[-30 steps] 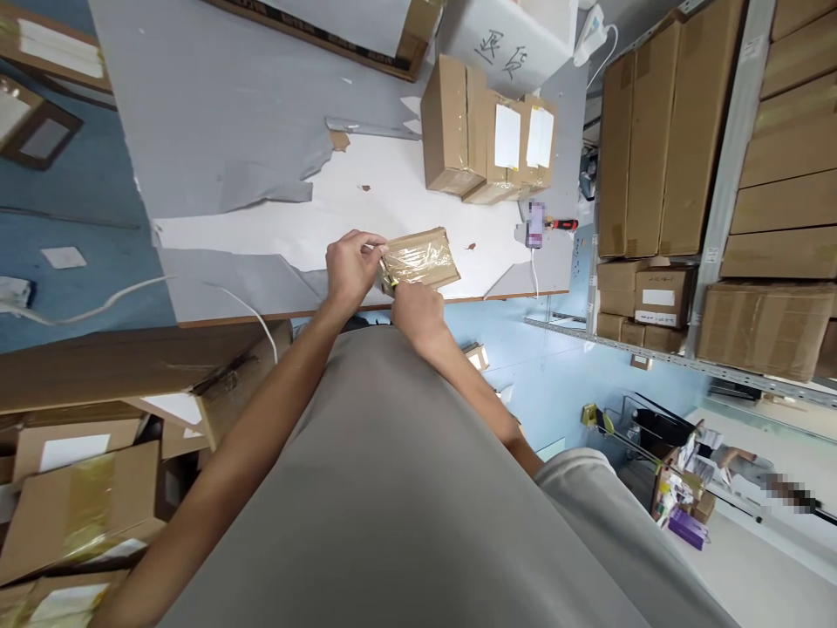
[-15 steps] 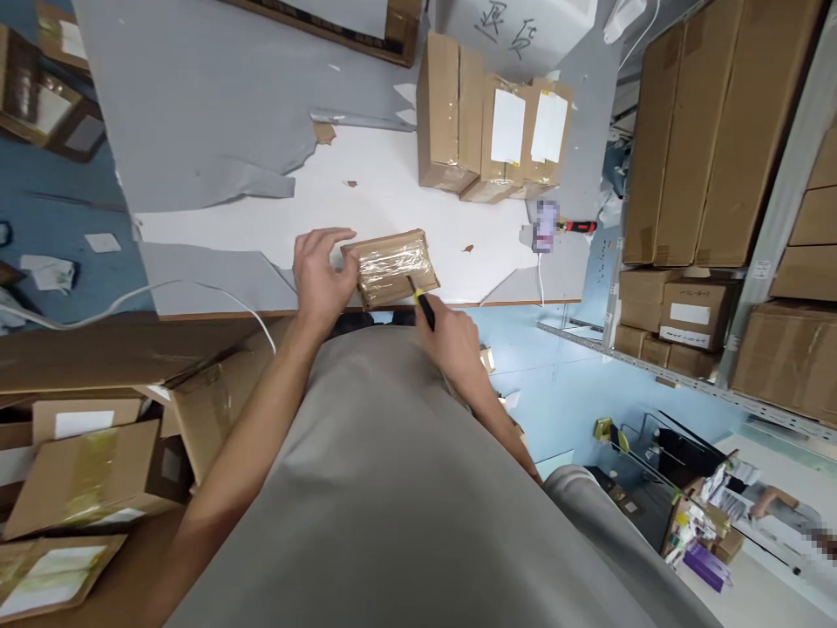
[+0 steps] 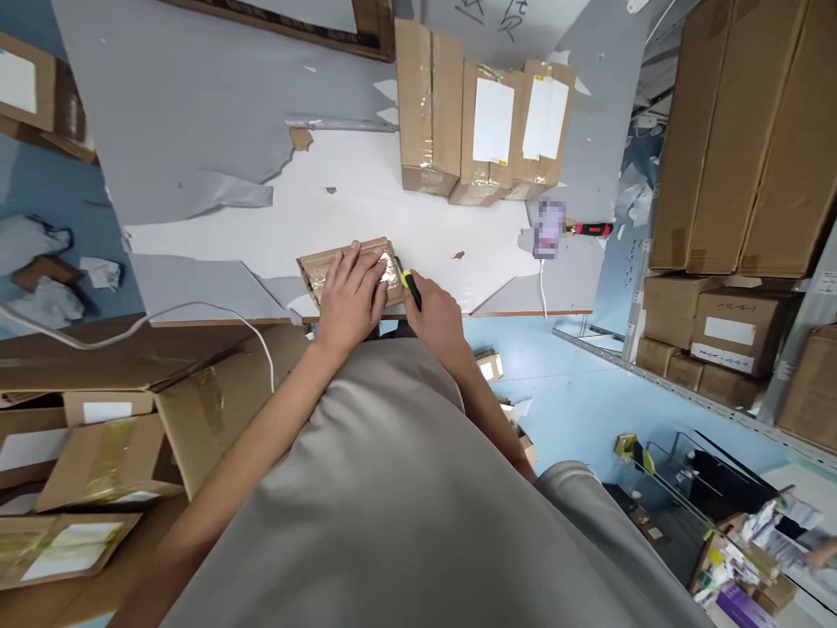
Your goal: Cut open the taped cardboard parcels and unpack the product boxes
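Note:
A small cardboard box (image 3: 316, 269), wrapped in shiny clear tape, lies near the table's front edge. My left hand (image 3: 353, 292) rests flat across its top, fingers stretched out and pressing it down. In my right hand (image 3: 437, 318) is a box cutter (image 3: 411, 288) with a black and yellow handle, gripped in a closed fist. The cutter's tip is at the right end of the box; whether the blade has gone into the tape I cannot tell. Part of the box is hidden under my left hand.
Taped cartons (image 3: 428, 113) stand at the back of the table (image 3: 248, 244). To the right lie a phone (image 3: 549, 228) on a cable and a red-and-black handled tool (image 3: 592, 229). An open carton (image 3: 215, 410) with boxes stands at front left; shelves of cartons (image 3: 732, 327) rise at right.
My left hand has moved from the box's left edge onto its top. The box has shifted left and turned slightly. The cutter has gone from the top face to the right end.

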A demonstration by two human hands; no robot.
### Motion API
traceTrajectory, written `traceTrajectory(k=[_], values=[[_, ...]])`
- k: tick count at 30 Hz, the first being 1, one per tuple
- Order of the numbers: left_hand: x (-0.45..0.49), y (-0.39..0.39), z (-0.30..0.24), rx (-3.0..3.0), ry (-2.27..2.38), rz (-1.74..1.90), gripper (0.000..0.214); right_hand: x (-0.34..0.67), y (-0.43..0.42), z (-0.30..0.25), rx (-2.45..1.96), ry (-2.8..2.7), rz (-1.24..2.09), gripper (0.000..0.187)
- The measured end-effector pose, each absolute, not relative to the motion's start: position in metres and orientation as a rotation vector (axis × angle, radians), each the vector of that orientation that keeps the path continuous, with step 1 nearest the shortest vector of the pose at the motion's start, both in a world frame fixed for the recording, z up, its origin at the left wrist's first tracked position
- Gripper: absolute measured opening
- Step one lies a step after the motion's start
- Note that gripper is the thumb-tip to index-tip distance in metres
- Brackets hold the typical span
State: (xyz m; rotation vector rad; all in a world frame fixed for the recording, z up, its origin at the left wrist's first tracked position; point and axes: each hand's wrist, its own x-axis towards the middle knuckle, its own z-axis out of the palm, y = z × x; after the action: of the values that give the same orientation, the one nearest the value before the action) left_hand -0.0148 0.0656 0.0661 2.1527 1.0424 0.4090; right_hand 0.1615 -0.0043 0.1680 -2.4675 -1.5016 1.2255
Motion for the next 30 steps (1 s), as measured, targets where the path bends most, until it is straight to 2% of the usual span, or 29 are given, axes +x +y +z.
traceTrajectory(k=[9,18,30], values=[[-0.014,0.063,0.069,2.133,1.075,0.385,0.051,0.162,0.008,0.178,-2.498,-1.59,1.318,0.054],[-0.013,0.063,0.061,2.116,1.065,0.396,0.051,0.148,0.028,0.19,-2.64,-1.582,1.348,0.041],[-0.013,0.068,0.059,2.106,1.0,0.357,0.05,0.144,0.008,0.194,-2.731,-1.493,1.425,0.045]])
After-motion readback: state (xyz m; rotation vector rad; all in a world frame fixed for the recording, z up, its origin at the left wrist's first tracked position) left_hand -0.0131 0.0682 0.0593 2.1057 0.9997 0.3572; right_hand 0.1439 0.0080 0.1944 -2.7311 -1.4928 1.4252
